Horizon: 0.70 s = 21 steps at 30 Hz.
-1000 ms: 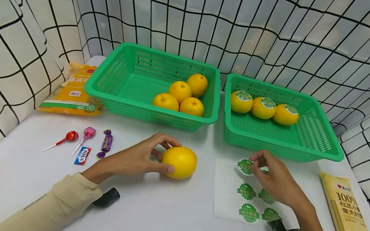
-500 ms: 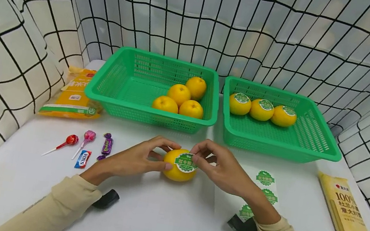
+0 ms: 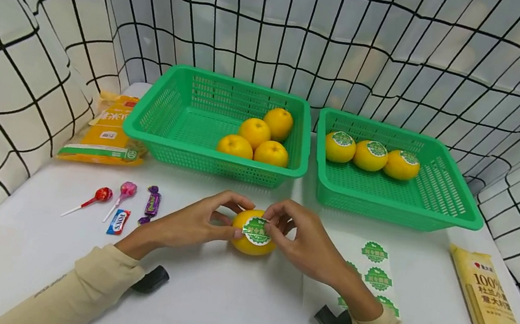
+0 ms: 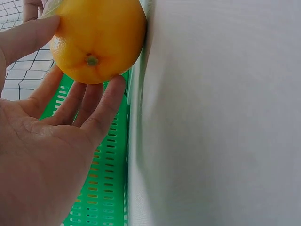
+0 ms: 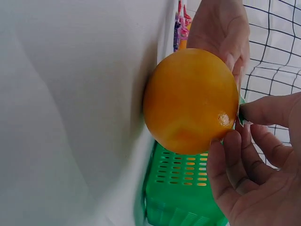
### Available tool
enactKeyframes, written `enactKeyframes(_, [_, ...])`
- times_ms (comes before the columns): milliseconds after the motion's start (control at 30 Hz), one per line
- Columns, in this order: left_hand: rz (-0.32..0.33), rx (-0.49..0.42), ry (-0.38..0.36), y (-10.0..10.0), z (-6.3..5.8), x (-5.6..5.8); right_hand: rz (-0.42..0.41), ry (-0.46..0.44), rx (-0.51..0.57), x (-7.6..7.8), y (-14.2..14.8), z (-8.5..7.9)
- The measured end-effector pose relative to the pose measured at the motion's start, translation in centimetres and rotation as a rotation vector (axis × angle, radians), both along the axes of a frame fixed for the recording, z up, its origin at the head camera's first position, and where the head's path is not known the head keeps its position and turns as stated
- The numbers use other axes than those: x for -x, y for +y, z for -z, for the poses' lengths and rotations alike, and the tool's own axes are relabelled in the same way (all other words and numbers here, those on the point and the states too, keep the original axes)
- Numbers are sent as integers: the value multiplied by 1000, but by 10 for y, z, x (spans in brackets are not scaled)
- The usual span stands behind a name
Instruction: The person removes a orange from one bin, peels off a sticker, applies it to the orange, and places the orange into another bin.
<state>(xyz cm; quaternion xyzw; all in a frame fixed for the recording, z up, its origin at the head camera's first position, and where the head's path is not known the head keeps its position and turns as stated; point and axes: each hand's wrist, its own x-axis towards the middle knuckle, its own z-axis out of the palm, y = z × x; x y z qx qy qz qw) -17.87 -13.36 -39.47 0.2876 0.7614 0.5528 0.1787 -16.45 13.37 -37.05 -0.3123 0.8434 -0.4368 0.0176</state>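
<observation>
At the middle of the table sits an orange, its stem end visible in the left wrist view. My left hand holds it from the left, thumb at the front and fingers behind. A round green-and-white sticker lies over the orange's upper front. My right hand pinches the sticker's right edge, thumb and fingertips close against the fruit. Seen from the right wrist, the sticker is a thin sliver by my thumb, and other fingertips touch the orange. My right forearm partly covers the sticker sheet.
Behind stand a green basket with several plain oranges and another green basket with three stickered ones. Lollipops, small candies and a yellow bag lie left, a long pasta packet right. Black wire mesh surrounds the table.
My right hand has lifted a sticker from the sheet and carried it left to the orange, where it now lies further onto the fruit. The left hand keeps its hold.
</observation>
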Motion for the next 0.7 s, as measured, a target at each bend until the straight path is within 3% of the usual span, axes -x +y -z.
enactKeyframes(333, [-26,-15,1,0,1,0,96,189,-133,-7,-4,1])
enactKeyframes(500, [-29,-11,-3,-1,1,0,124,303,-142,-7,-7,2])
enactKeyframes(700, [-12,-18,10,-1,2,2,162,371,-159,-6,-5,7])
